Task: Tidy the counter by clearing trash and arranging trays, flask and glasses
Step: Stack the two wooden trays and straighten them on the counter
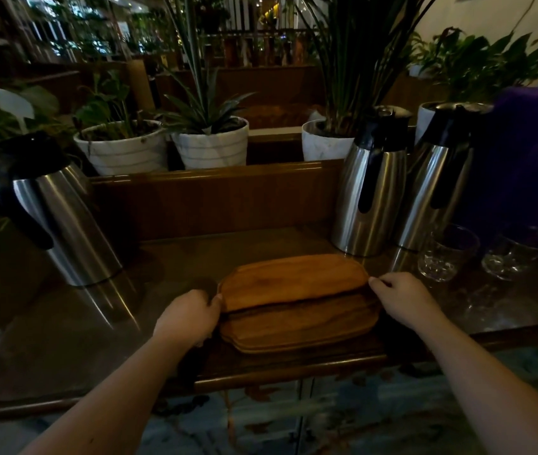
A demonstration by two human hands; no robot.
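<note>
A wooden tray (294, 281) is tilted up over a second wooden tray (300, 326) that lies flat near the counter's front edge. My left hand (189, 315) grips the upper tray's left end and my right hand (402, 295) pinches its right end. One steel flask (64, 218) with a black handle stands at the left. Two more flasks (372, 188) (438, 185) stand at the right. Two clear glasses (446, 254) (510, 254) stand in front of them.
A dark glossy counter (80, 323) has a raised wooden back ledge (208, 195). Potted plants in white pots (123, 152) (212, 146) (323, 146) stand behind it. A purple cloth-covered shape (530, 152) is at the far right. Patterned floor lies below the counter edge.
</note>
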